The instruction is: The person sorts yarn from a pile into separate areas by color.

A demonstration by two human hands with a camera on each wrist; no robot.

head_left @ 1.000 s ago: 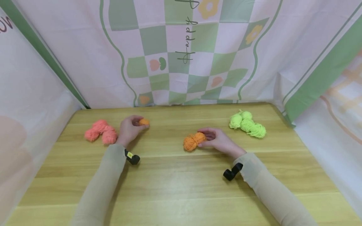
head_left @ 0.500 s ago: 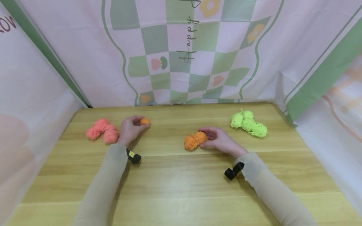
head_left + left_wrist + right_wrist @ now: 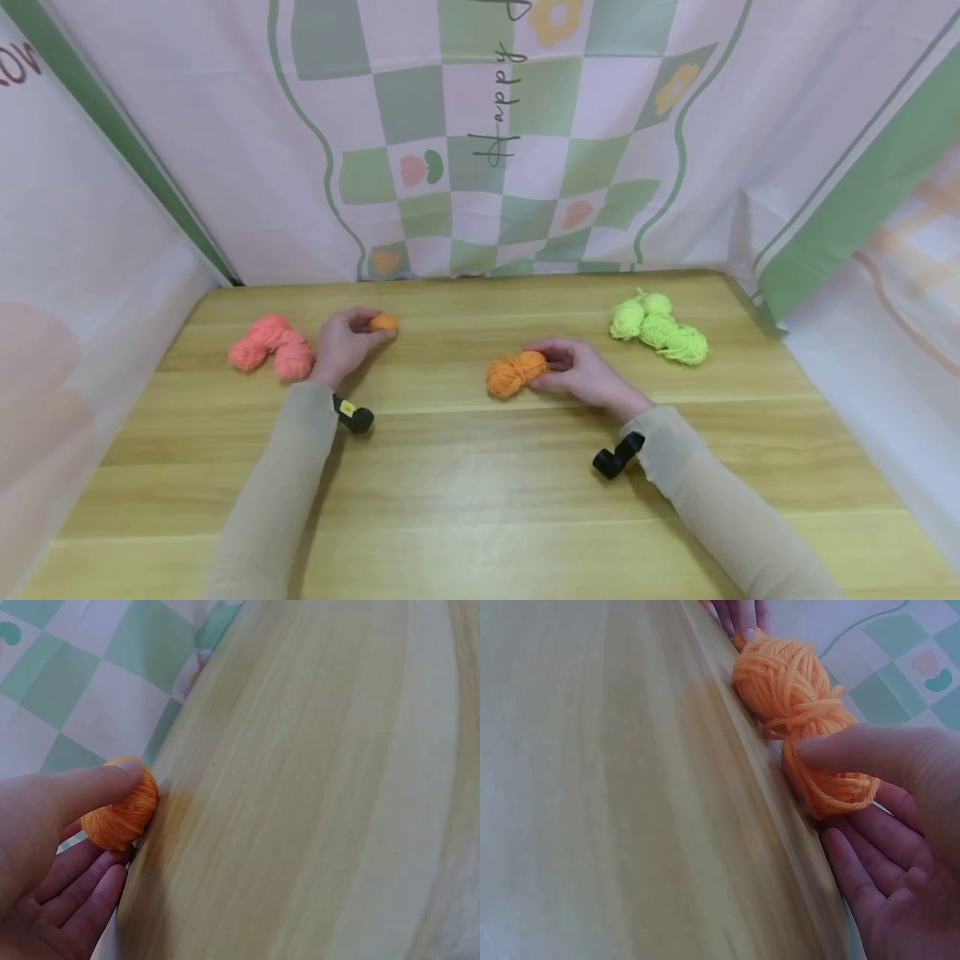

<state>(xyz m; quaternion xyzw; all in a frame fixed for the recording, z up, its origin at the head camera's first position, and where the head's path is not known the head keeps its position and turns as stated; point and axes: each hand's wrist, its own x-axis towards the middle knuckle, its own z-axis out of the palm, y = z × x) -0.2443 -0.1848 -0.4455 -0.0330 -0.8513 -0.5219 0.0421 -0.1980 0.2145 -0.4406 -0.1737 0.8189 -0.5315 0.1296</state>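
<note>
A small orange yarn ball [image 3: 120, 814] is pinched between the thumb and fingers of my left hand [image 3: 347, 343], at the back left of the table. Toward the middle, my right hand [image 3: 581, 372] grips one end of a larger orange yarn skein [image 3: 510, 375], thumb on the near side and fingers behind. That skein [image 3: 787, 682] is tied round its waist with a strand, as the right wrist view shows. The ball and the skein are both at the tabletop, well apart from each other. Part of the ball is hidden by my left thumb and fingers.
Several coral-pink yarn balls [image 3: 272, 346] lie bunched left of my left hand. Beyond my right hand sits a cluster of lime-green yarn balls [image 3: 660, 329]. The wooden table [image 3: 465, 492] meets a printed cloth [image 3: 480, 200] along its back edge, with more cloth at both sides.
The head view shifts slightly between the earlier frames. Both hands keep their hold on the orange ball and the skein, with hardly any movement.
</note>
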